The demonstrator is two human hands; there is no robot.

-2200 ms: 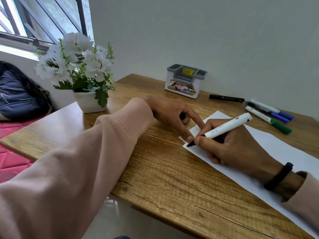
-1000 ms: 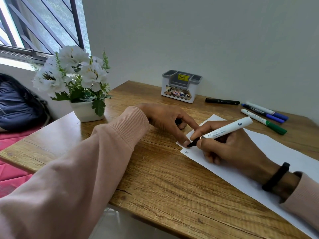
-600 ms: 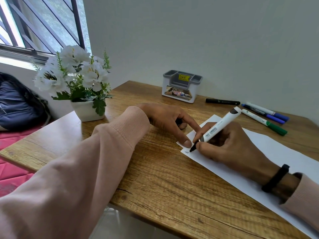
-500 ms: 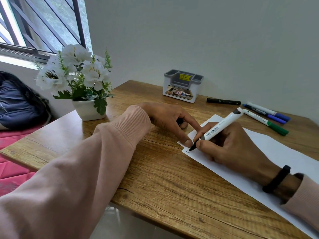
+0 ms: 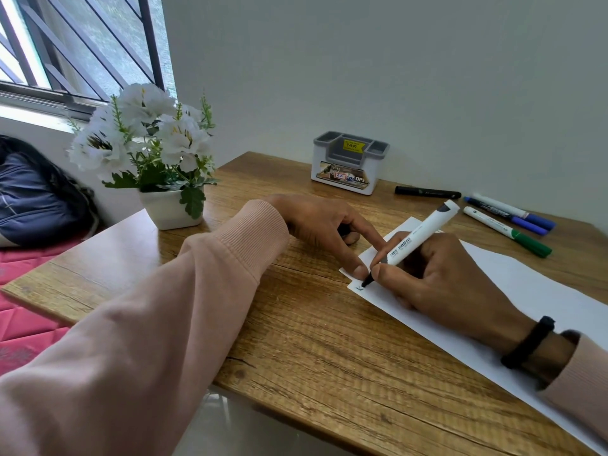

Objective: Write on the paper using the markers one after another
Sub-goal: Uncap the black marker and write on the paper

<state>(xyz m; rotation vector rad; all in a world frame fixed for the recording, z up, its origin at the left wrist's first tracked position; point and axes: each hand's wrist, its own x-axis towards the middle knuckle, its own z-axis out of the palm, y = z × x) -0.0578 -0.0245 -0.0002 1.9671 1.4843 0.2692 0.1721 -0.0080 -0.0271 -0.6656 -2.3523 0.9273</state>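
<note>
A white sheet of paper [image 5: 526,291] lies slanted on the wooden table [image 5: 312,350]. My right hand [image 5: 437,278] grips a white marker [image 5: 418,238] with a black tip, and the tip touches the paper's near-left corner beside a small dark mark. My left hand [image 5: 325,228] holds something small and dark, likely the cap, in its curled fingers, while its forefinger presses the paper's corner down. A black marker [image 5: 427,192], two blue-capped markers [image 5: 513,215] and a green-capped marker [image 5: 506,231] lie at the back right.
A white pot of white flowers [image 5: 154,156] stands at the table's left. A grey and white pen holder [image 5: 348,166] sits against the back wall. A dark bag [image 5: 36,195] lies on a pink quilt [image 5: 19,324] to the left, beyond the table's edge.
The marker has tipped more upright in my right hand, its tip staying at the corner. A small mark appeared on the paper. My left forefinger still pins the corner.
</note>
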